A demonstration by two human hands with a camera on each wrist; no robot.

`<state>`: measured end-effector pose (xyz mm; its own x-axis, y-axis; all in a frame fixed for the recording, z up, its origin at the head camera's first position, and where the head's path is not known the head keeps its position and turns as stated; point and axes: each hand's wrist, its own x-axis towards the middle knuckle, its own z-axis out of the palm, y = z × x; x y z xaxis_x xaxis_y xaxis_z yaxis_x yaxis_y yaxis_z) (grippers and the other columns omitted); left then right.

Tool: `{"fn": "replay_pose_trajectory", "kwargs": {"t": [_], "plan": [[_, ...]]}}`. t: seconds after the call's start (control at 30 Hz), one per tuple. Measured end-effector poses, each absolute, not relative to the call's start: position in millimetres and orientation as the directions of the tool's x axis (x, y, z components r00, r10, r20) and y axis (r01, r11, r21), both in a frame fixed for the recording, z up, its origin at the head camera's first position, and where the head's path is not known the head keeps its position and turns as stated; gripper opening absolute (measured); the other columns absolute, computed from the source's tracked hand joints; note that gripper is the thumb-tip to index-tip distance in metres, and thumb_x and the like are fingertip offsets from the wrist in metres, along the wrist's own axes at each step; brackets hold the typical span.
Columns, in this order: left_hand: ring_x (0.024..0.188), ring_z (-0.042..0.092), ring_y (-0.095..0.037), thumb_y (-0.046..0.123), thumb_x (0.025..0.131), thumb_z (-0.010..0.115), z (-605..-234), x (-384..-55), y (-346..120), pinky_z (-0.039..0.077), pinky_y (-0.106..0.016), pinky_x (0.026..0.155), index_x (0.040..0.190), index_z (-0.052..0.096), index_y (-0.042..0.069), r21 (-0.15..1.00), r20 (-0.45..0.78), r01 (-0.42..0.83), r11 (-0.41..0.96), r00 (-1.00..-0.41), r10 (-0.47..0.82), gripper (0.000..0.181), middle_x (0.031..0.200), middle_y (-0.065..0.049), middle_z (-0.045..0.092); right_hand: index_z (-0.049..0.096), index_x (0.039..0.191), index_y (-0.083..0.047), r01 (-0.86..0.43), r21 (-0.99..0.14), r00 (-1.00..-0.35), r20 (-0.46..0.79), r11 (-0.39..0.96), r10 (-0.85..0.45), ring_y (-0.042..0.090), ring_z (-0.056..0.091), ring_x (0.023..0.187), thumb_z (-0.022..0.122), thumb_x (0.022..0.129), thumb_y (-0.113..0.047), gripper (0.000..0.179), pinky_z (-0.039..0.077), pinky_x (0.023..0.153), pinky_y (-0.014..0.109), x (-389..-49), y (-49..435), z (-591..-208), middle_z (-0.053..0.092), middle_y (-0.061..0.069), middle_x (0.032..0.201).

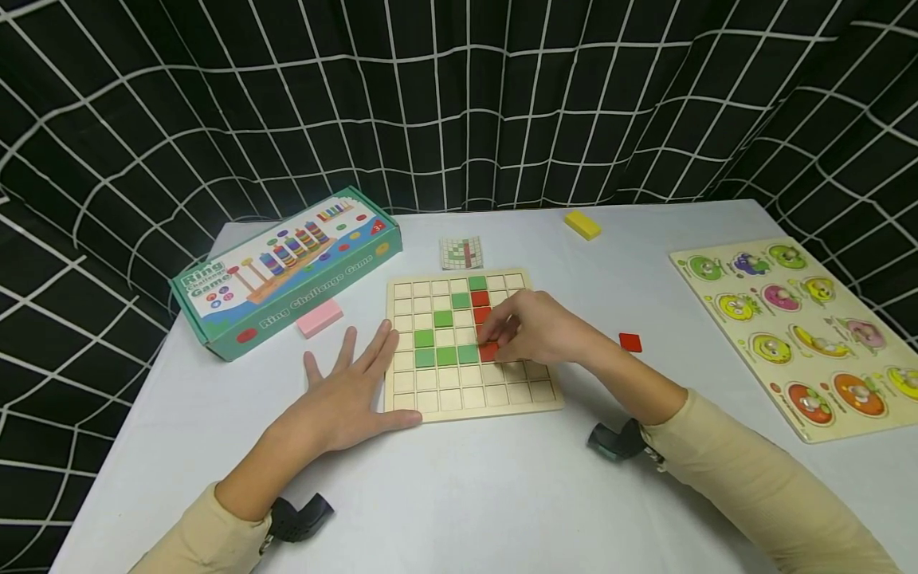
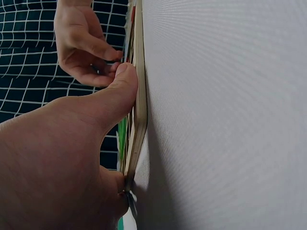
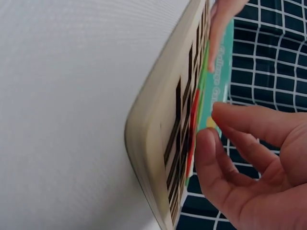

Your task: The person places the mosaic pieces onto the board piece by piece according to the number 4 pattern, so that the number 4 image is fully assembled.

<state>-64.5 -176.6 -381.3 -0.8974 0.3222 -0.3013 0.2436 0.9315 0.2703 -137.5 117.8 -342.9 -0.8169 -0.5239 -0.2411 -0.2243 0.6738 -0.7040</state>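
Observation:
A wooden grid board (image 1: 459,404) lies flat on the white table, with several green tiles (image 1: 444,319) and red tiles (image 1: 480,299) in its squares. My left hand (image 1: 347,399) is spread at the board's left side. Its thumb (image 2: 115,91) rests on the near edge in the left wrist view, and the other fingers reach along the left edge. Over the red column, my right hand (image 1: 534,325) has bent fingers close to the lowest red tile (image 1: 488,351). In the right wrist view its thumb and index fingertip (image 3: 218,112) are slightly apart, with no tile seen between them.
A loose red tile (image 1: 630,342) lies right of the board. Behind it sits a small pattern card (image 1: 462,253). A green game box (image 1: 287,271) and pink block (image 1: 319,318) are left, a yellow block (image 1: 582,225) at the back, a fruit puzzle board (image 1: 782,375) right.

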Motion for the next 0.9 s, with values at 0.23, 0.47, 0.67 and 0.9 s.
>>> {"fn": "replay_pose_trajectory", "kwargs": {"t": [0.23, 0.47, 0.67, 0.9], "plan": [[0.161, -0.005, -0.046, 0.087, 0.081, 0.059, -381, -65, -177, -0.002, -0.09, 0.107, 0.169, 0.007, 0.021, 0.28, -0.298, 0.24, 0.93, -0.899, 0.321, 0.122, 0.177, 0.002, -0.003, 0.082, 0.102, -0.014, -0.275, -0.736, -0.792, -0.192, 0.619, -0.58, 0.015, 0.07, 0.091, 0.079, 0.084, 0.001, 0.024, 0.058, 0.085, 0.033, -139, 131, -343, 0.079, -0.001, 0.102], [0.161, -0.006, -0.046, 0.086, 0.082, 0.059, -381, -64, -177, -0.002, -0.09, 0.106, 0.169, 0.006, 0.02, 0.282, -0.296, 0.245, 0.928, -0.898, 0.327, 0.121, 0.177, 0.002, -0.003, 0.08, 0.103, -0.009, -0.297, -0.757, -0.79, -0.147, 0.582, -0.595, 0.019, 0.067, 0.093, 0.076, 0.086, 0.004, 0.022, 0.06, 0.088, 0.035, -139, 151, -342, 0.077, 0.006, 0.102], [0.161, -0.007, -0.046, 0.086, 0.083, 0.059, -381, -64, -177, -0.002, -0.09, 0.106, 0.169, 0.006, 0.02, 0.287, -0.297, 0.245, 0.926, -0.896, 0.329, 0.121, 0.177, 0.003, -0.004, 0.08, 0.104, -0.008, -0.279, -0.762, -0.815, -0.134, 0.584, -0.564, 0.02, 0.068, 0.095, 0.076, 0.086, 0.005, 0.023, 0.061, 0.09, 0.036, -139, 170, -340, 0.076, 0.008, 0.105], [0.161, -0.007, -0.046, 0.086, 0.082, 0.058, -382, -64, -177, -0.003, -0.09, 0.106, 0.169, 0.006, 0.02, 0.289, -0.292, 0.247, 0.925, -0.897, 0.331, 0.121, 0.177, 0.002, -0.003, 0.08, 0.105, -0.011, -0.26, -0.728, -0.847, -0.143, 0.635, -0.511, 0.022, 0.066, 0.099, 0.077, 0.087, 0.004, 0.023, 0.059, 0.091, 0.037, -139, 192, -336, 0.076, 0.005, 0.109]]}}
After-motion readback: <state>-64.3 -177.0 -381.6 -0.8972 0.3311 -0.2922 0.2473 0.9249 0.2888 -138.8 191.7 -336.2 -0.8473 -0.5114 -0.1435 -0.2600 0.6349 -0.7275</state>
